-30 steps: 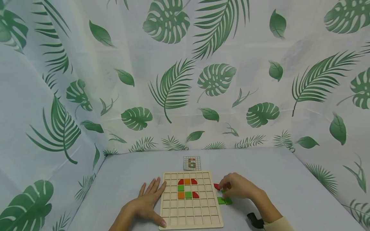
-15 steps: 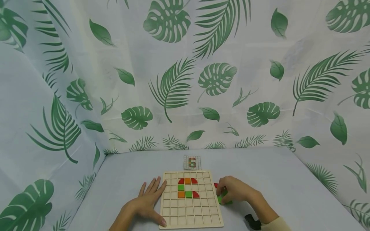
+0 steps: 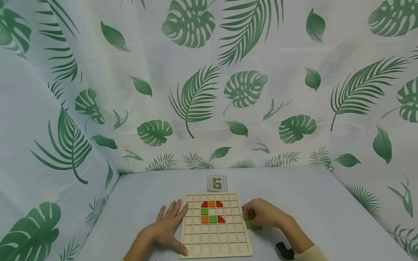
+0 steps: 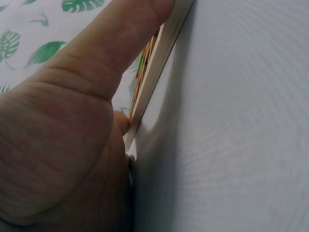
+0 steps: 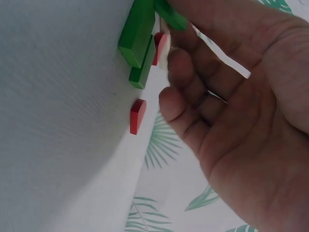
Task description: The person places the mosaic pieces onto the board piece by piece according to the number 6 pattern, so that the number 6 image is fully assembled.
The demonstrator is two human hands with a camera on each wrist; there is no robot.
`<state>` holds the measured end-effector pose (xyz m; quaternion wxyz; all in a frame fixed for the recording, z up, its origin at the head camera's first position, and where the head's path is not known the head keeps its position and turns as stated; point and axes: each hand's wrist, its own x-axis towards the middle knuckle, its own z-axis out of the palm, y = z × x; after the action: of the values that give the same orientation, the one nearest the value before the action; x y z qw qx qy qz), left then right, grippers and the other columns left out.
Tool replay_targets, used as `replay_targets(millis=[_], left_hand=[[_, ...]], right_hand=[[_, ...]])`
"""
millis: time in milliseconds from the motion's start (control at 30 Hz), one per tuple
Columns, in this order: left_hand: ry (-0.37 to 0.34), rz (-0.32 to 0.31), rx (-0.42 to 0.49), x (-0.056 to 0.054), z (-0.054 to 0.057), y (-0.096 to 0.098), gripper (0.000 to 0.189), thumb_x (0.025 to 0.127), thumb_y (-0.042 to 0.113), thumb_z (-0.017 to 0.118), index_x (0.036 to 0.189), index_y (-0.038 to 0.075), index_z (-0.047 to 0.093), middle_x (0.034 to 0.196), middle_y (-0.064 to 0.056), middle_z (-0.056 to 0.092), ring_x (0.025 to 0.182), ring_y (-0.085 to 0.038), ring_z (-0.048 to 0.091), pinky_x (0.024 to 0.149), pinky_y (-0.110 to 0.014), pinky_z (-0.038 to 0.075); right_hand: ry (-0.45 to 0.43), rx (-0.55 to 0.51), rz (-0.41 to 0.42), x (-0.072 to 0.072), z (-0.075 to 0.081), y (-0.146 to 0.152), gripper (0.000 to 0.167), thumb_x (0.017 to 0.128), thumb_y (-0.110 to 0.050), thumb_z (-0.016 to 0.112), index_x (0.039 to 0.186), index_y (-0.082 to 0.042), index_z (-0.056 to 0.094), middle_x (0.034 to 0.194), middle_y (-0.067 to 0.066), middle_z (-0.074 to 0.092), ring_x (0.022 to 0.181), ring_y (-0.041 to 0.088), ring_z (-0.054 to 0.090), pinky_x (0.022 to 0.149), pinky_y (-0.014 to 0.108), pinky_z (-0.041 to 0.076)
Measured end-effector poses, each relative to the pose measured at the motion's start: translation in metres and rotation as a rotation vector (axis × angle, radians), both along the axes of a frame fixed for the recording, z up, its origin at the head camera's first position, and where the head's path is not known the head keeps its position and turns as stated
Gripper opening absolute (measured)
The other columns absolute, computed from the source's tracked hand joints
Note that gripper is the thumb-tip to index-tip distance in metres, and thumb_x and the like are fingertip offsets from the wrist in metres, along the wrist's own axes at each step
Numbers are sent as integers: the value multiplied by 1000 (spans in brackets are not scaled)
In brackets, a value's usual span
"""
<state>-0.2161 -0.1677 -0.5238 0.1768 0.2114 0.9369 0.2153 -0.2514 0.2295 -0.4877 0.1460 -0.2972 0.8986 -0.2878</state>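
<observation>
A wooden grid board [image 3: 215, 239] lies on the table, with red, orange and green tiles set in its upper middle cells. My left hand [image 3: 166, 230] rests spread along its left edge, the thumb on the near left corner. Just off the right edge, my right hand [image 3: 266, 213] pinches a green tile [image 5: 171, 15] between thumb and fingers, as the right wrist view shows. Other green tiles [image 5: 137, 36] lie on the cloth right under it, partly hidden in the head view. A red round-edged tile [image 5: 138, 116] lies beside them.
Behind the board lies a small card [image 3: 217, 183] printed with a coloured grid figure. A black object [image 3: 285, 251] sits by the right wrist. Leaf-print cloth walls [image 3: 209, 108] stand at the back and sides of the table.
My right hand has shifted slightly left and lower over the green tiles, its fingers now nearer the board's edge. The left hand and the tiles on the board stay as they were.
</observation>
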Motion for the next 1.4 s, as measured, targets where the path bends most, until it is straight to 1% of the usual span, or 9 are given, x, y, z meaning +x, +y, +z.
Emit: replay_targets(millis=[100, 233, 367, 633, 800, 900, 1000, 1167, 1400], left_hand=[[1, -1, 0, 0, 0, 0, 148, 57, 76, 89, 169, 20, 10, 176, -18, -4, 162, -41, -7, 125, -69, -10], [-3, 1, -4, -1, 0, 1, 148, 57, 77, 88, 169, 20, 10, 176, -18, -4, 162, -41, -6, 125, -69, -10], [-7, 6, -10, -1, 0, 1, 148, 57, 77, 88, 169, 20, 11, 176, -18, -4, 162, -41, -6, 125, -69, -10], [-20, 6, -13, 0, 1, 2, 147, 57, 77, 88, 169, 20, 11, 176, -18, -3, 162, -41, -5, 125, -70, -9], [-16, 1, -7, 1, 2, 1, 147, 58, 76, 88, 169, 19, 11, 175, -19, -3, 162, -42, -5, 125, -70, -9], [-15, 0, -3, 0, 2, 1, 147, 58, 76, 88, 169, 19, 11, 175, -19, -3, 162, -42, -6, 124, -70, -9], [-15, 1, -3, 0, 2, 1, 147, 58, 76, 89, 169, 19, 11, 175, -19, -3, 162, -42, -6, 124, -71, -9], [-11, 2, -4, 0, 2, 1, 147, 57, 76, 89, 169, 19, 11, 175, -19, -3, 162, -42, -5, 124, -71, -9], [-9, 3, -12, 0, 2, 1, 147, 57, 76, 89, 169, 20, 11, 175, -19, -3, 162, -42, -6, 124, -70, -9]], right_hand=[[56, -15, -10, -1, 0, 0, 23, 77, -3, 88, 84, -19, 73, 79, -10, 67, 72, 2, 56, 64, 23, 50], [144, -44, -39, -1, 1, 0, 18, 85, -2, 82, 97, -15, 80, 89, -9, 72, 78, 1, 58, 67, 23, 52], [184, -76, -64, -2, 3, -1, 18, 89, -4, 79, 105, -11, 81, 93, -7, 73, 78, 1, 58, 67, 23, 52], [142, -115, -63, -3, 2, -5, 20, 91, -7, 78, 111, -8, 78, 98, -2, 77, 80, 1, 65, 68, 23, 57], [180, -122, -85, -1, 1, -10, 10, 92, -10, 77, 99, -17, 76, 87, -9, 73, 75, 1, 63, 64, 23, 55], [206, -107, -94, 0, -1, -15, 11, 92, -11, 77, 93, -19, 70, 82, -14, 69, 72, -1, 60, 63, 22, 53], [210, -99, -73, 0, -2, -22, 12, 93, -9, 75, 101, -16, 71, 78, -13, 66, 68, -2, 55, 61, 21, 50], [212, -119, -18, 0, -2, -33, 23, 95, -5, 71, 116, -9, 77, 88, -8, 74, 67, -3, 53, 61, 20, 50], [151, -183, 7, 2, 1, -46, 13, 95, -5, 74, 104, -12, 68, 86, -1, 78, 69, 2, 68, 62, 20, 56]])
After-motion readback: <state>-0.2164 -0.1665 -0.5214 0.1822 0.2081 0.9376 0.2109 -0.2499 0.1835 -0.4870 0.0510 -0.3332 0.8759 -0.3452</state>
